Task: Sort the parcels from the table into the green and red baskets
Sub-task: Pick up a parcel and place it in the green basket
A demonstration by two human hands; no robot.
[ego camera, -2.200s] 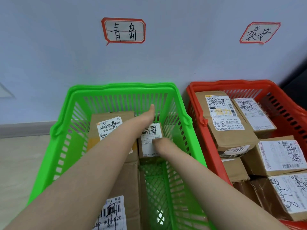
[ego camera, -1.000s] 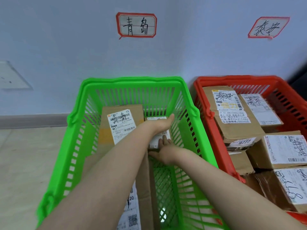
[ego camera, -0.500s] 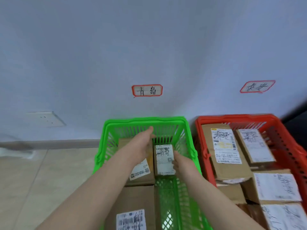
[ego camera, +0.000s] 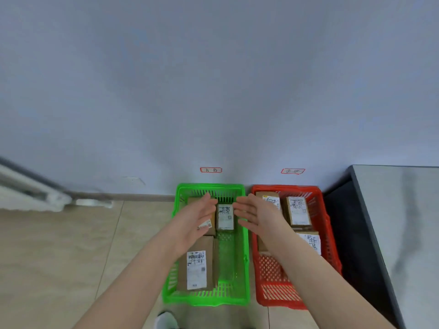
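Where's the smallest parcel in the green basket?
Head view: small parcel at far end of green basket, right of another box, between left hand and right hand.

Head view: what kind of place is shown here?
Probably a parcel-sorting corner: a green basket and a red basket hold labelled cardboard parcels on a tiled floor, each below a handwritten sign on the wall.

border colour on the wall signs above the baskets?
Red on both wall signs, white inside; head view, the only one.
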